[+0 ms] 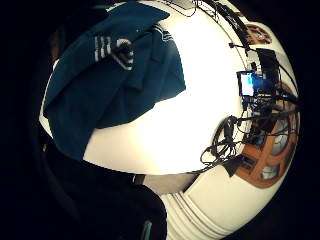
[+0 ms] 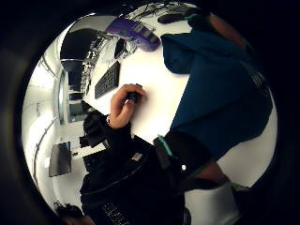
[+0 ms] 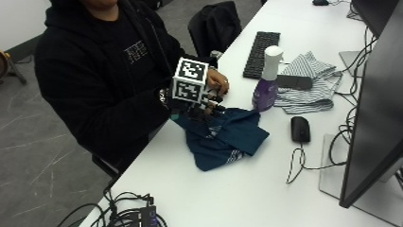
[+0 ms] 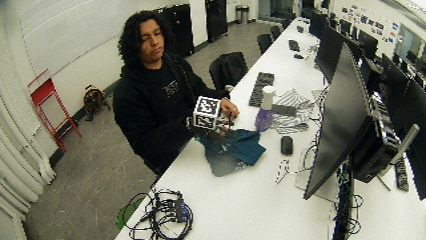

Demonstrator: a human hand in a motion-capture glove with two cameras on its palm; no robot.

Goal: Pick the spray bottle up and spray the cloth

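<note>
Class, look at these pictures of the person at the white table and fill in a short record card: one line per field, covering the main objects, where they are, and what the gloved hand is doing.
Surface: white table
Spray bottle: purple, white cap, upright, not held
Cloth: dark teal cloth, crumpled in front of the person, beside the bottle
Gloved right hand: over the cloth's near edge; fingers unclear
Bare hand: resting on the table by the keyboard
Other items: striped cloth, black mouse, monitor
Task stage: bottle not yet picked up
</note>
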